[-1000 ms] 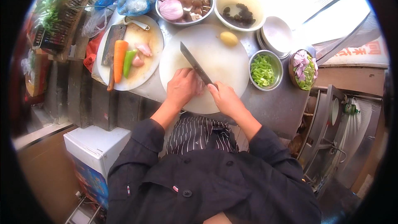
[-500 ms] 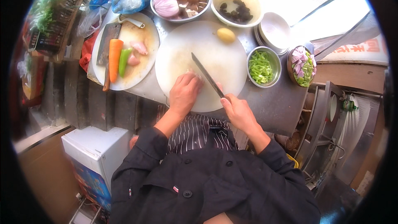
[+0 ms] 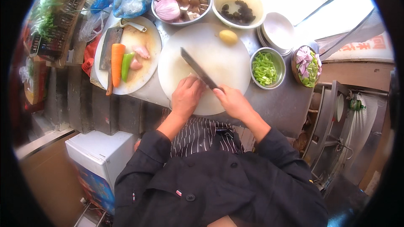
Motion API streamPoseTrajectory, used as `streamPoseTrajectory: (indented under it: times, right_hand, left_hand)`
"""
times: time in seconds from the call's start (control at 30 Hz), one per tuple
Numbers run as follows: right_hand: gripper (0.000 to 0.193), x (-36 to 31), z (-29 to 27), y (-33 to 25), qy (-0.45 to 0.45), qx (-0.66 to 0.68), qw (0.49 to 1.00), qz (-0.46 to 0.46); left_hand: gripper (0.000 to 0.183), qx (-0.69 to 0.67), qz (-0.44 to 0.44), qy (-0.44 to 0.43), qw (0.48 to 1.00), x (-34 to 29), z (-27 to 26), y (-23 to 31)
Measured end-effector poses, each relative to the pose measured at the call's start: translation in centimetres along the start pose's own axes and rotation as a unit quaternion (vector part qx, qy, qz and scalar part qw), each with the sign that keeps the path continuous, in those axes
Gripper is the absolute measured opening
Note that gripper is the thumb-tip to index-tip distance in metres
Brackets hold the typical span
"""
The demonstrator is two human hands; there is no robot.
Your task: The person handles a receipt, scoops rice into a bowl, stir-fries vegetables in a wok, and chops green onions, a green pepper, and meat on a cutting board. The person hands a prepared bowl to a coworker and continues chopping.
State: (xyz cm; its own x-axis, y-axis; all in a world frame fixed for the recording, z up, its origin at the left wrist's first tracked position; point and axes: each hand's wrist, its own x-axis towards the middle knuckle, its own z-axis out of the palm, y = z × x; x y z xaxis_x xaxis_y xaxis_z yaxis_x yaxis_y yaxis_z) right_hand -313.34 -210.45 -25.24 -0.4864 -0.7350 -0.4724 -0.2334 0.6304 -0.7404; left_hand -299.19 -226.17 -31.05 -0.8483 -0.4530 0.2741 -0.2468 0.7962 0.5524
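A knife (image 3: 197, 67) is gripped by its handle in my right hand (image 3: 235, 101). Its blade slants forward and to the left over the round white cutting board (image 3: 176, 54), passing close beside my left fingertips. My left hand (image 3: 186, 96) rests near the board's front edge with its fingers curled down. A small pale piece seems to lie under those fingers, but they hide most of it and I cannot make out what it is. Farther back on the same board lies a yellow, potato-like oval (image 3: 228, 37), apart from both hands.
At left, a second board (image 3: 147, 65) bears a cleaver (image 3: 111, 42), a carrot (image 3: 117, 63), a green pepper (image 3: 126, 65) and pink meat pieces (image 3: 141, 52). Behind stand a mushroom-and-onion bowl (image 3: 206, 14) and a cream bowl (image 3: 262, 6). A cut-green-pepper bowl (image 3: 282, 77) stands right.
My right hand has moved left and slightly forward, carrying the knife; its tip now reaches farther left over the board. My left hand stays almost in place.
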Motion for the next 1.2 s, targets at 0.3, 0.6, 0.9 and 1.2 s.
streamPoseTrajectory:
  times: [0.3, 0.6, 0.9, 1.2]
  right_hand:
    - [0.041, -5.8, -0.9, -1.2, 0.002, -0.002, 1.000, 0.019]
    - [0.047, 0.6, -0.2, -1.8, -0.049, -0.008, 0.998, 0.040]
    - [0.057, -5.2, -1.4, -2.0, -0.062, 0.010, 0.996, 0.068]
    - [0.054, 1.7, 0.7, -1.0, -0.056, 0.048, 0.996, 0.046]
  left_hand:
    - [0.027, -0.003, 0.001, 0.012, 1.000, 0.0, 0.6, -0.5]
    - [0.023, -0.001, 0.010, 0.014, 1.000, 0.2, -0.2, -0.1]
    - [0.025, -0.011, 0.009, 0.030, 0.999, 0.1, 0.3, -0.8]
    - [0.027, -0.013, 0.004, -0.003, 1.000, -0.3, 0.0, -0.8]
